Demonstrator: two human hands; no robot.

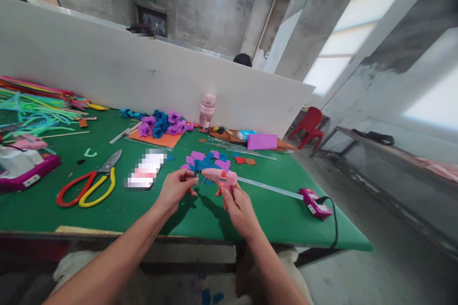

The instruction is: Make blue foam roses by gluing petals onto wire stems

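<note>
My right hand (236, 202) is wrapped round the handle of a pink glue gun (220, 176), whose nozzle points left. A long clear glue stick (270, 187) runs out of its back to the right. My left hand (178, 187) is pinched at the nozzle's left, beside a blue piece (198, 166); what its fingertips hold is too small to make out. Behind both hands, purple pieces (197, 155) and blue ones lie scattered on the green table (143, 214).
Red-and-yellow scissors (95, 182) and a blurred phone (146, 169) lie left. Paper flowers (161, 124), a pink bottle (207, 112) and a purple block (262, 141) stand along the white partition (171, 74). Purple power strips (315, 204) sit at both sides; a black cable hangs right.
</note>
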